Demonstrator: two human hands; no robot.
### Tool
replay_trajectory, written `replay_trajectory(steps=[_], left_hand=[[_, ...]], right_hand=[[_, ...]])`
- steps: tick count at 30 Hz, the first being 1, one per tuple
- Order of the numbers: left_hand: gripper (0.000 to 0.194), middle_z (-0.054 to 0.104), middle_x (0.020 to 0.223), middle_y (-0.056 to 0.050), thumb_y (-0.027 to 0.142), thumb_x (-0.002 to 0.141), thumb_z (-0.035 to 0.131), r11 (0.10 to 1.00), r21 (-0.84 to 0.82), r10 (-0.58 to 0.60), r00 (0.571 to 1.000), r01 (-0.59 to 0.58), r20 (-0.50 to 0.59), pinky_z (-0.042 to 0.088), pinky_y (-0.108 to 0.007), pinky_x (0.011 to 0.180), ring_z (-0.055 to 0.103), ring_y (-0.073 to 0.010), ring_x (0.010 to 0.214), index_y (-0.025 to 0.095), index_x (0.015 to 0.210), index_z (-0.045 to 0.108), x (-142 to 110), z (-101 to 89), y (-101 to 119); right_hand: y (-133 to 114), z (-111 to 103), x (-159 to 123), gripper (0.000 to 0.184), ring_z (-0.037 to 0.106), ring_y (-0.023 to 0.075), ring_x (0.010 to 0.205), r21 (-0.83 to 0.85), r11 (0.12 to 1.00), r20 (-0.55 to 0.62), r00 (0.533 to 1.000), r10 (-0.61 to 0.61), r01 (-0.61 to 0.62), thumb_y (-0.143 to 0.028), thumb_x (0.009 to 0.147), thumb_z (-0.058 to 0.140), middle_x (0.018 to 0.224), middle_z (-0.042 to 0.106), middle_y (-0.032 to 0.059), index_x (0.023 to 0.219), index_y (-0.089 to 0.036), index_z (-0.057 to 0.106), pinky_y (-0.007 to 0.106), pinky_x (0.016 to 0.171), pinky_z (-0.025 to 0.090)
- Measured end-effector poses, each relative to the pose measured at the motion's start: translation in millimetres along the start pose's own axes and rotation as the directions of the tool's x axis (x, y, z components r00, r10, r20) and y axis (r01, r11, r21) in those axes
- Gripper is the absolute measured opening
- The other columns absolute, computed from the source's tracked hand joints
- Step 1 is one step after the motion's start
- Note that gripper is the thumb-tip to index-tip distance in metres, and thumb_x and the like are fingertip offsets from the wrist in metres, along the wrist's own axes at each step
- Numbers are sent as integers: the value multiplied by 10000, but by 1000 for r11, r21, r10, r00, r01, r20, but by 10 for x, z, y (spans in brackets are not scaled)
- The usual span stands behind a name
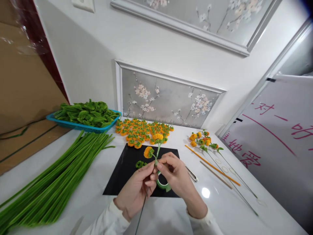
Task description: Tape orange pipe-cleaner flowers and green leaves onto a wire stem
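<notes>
My left hand (137,191) and my right hand (174,176) meet over a black mat (117,182), both pinched on a thin green stem (157,151). The stem carries two orange pipe-cleaner flowers (148,152) above my fingers, and its wire runs down below my left hand toward me. A roll of green tape (163,184) sits under my right hand, hooked on its fingers. A small green leaf piece (139,164) lies on the mat beside my left hand.
A thick bundle of green pipe cleaners (56,182) lies at left. A blue tray (73,124) of green leaves stands behind it. Loose orange flowers (140,130) cover the table's back. A finished flower branch (202,140), sticks (210,166) and metal pliers (192,174) lie right.
</notes>
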State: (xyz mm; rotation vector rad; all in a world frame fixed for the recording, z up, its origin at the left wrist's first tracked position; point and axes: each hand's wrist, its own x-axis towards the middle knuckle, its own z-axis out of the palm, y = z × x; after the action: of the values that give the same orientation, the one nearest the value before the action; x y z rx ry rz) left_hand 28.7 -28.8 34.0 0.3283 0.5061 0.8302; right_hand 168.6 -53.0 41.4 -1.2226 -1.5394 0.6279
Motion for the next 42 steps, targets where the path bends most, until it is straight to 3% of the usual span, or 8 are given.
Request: replay_trajectory(steps=[8, 12, 20, 23, 27, 30, 37, 42], left_hand=[[62, 492, 596, 21, 139, 726, 731, 953, 264, 163, 985, -145, -48, 381, -91, 409, 412, -24, 476, 99, 722, 683, 22, 1, -40], [22, 507, 631, 11, 84, 741, 702, 974, 192, 123, 992, -116, -22, 375, -93, 414, 417, -26, 498, 92, 749, 682, 54, -38, -34], [167, 540, 699, -32, 47, 839, 548, 994, 55, 101, 991, -96, -91, 362, -111, 362, 477, -47, 517, 75, 712, 652, 145, -77, 11], [182, 546, 694, -33, 27, 846, 519, 994, 63, 99, 988, -92, -117, 367, -105, 355, 486, -44, 501, 77, 727, 647, 177, -90, 29], [182, 574, 719, -44, 9, 843, 515, 990, 82, 123, 983, -112, -139, 393, -92, 371, 520, -46, 523, 91, 758, 654, 203, -93, 41], [178, 585, 728, -54, 11, 839, 525, 987, 99, 139, 981, -126, -136, 400, -92, 369, 526, -49, 528, 91, 763, 664, 208, -84, 40], [174, 600, 754, -65, 5, 829, 541, 979, 153, 150, 981, -131, -121, 451, -96, 404, 550, -55, 545, 79, 807, 697, 164, -72, 41], [159, 593, 737, -46, -7, 794, 587, 964, 224, 173, 976, -142, -128, 470, -97, 410, 558, -57, 545, 89, 815, 712, 142, -46, 31]], right_hand=[[36, -22, 10, 212, 470, 120, 600, 94, 994, 58, 997, 50, -56, -309, 827, 555, 711, 497, 5, 667, -171, 574, 247, 537, 369], [79, -50, 19, 145, 370, 85, 483, 269, 943, 123, 978, 170, -198, -277, 787, 565, 571, 410, -58, 699, -181, 502, 217, 454, 286], [228, 57, 75, 116, 264, 63, 478, 370, 890, 126, 964, 235, -266, -174, 699, 565, 535, 359, -80, 615, -174, 485, 181, 412, 220], [312, 147, 95, 73, 319, 64, 471, 426, 865, 53, 962, 267, -264, -213, 689, 614, 563, 437, -72, 689, -172, 554, 180, 421, 280], [436, 248, 129, 288, 530, 121, 660, 364, 925, -124, 979, 164, -109, -275, 667, 705, 789, 621, 0, 930, -168, 657, 231, 621, 437], [493, 293, 145, 245, 537, 139, 641, 335, 936, -211, 959, 188, -110, -371, 724, 673, 716, 622, 9, 802, -138, 674, 251, 609, 440], [406, 264, 120, 252, 538, 143, 636, 423, 898, -202, 954, 223, -120, -378, 775, 641, 684, 625, 10, 761, -130, 678, 274, 647, 454], [370, 196, 118, 265, 555, 158, 637, 352, 928, -230, 950, 213, -123, -406, 764, 648, 669, 620, 11, 787, -147, 698, 274, 591, 459]])
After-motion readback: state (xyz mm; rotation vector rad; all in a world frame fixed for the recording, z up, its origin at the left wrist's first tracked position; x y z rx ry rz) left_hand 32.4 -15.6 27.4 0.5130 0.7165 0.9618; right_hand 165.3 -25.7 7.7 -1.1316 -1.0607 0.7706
